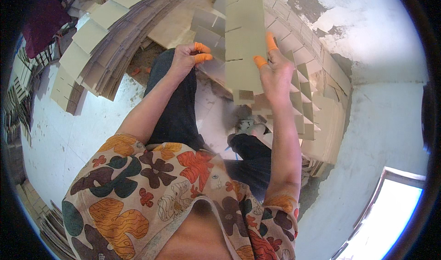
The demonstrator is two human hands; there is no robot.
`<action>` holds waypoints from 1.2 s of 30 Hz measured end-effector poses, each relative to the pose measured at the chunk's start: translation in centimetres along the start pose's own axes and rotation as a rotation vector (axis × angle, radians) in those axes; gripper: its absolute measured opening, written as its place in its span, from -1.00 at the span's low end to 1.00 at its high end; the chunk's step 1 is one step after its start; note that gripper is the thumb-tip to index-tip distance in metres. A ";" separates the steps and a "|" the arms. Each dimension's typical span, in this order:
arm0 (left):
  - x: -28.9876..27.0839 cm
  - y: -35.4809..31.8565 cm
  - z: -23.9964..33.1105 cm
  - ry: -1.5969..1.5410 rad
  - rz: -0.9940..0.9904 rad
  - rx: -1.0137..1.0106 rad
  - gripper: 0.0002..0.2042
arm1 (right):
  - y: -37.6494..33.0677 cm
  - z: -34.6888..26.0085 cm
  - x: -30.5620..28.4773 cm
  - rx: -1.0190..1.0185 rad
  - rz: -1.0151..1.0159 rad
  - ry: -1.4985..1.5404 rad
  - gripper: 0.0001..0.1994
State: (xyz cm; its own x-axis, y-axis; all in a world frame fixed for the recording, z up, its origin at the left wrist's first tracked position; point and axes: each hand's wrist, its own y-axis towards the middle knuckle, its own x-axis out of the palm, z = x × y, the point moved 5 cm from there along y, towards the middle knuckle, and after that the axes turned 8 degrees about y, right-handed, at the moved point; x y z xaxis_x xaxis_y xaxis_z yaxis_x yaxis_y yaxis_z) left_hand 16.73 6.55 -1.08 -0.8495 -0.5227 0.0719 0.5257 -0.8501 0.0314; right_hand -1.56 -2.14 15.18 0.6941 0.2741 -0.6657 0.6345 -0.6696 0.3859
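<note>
My right hand (277, 71) grips a long, slotted cardboard strip (245, 42) by its right edge, with orange covers on the fingertips. The strip stands lengthwise before me, short slots cut in from its left edge. My left hand (189, 58), also with orange fingertip covers, is closed in a pinch at the edge of a greyish cardboard piece (214, 69) left of the strip. Other greyish pieces (206, 20) stand behind it. An interlocked cardboard divider grid (303, 94) lies right of my right wrist, partly hidden by the arm.
Overlapping stacks of slotted cardboard (108, 35) curve along the far left. More cardboard (328, 122) lies by the peeling wall (386, 117) on the right. My dark-trousered legs (167, 108) are bent below my hands. A bright opening (390, 214) shows at lower right.
</note>
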 end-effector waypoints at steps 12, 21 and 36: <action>-0.1 0.1 -0.3 0.020 -0.023 -0.024 -0.87 | 1.5 1.2 4.1 0.014 -0.180 0.050 -0.76; 0.3 0.4 -0.2 0.018 -0.014 -0.029 -0.87 | 1.7 3.2 7.8 0.019 -0.358 -0.102 -0.74; 0.4 -0.3 1.4 0.338 0.049 0.069 -0.74 | 1.4 2.0 9.0 0.082 -0.652 -0.300 -0.66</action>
State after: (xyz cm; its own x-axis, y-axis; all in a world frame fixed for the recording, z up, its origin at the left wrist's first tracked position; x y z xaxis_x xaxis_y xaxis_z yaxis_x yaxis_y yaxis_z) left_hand 16.32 6.74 0.31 -0.7839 -0.5642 -0.2592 0.5580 -0.8233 0.1042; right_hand 4.94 -2.02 8.42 0.0517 0.4423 -0.8954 0.8519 -0.4874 -0.1916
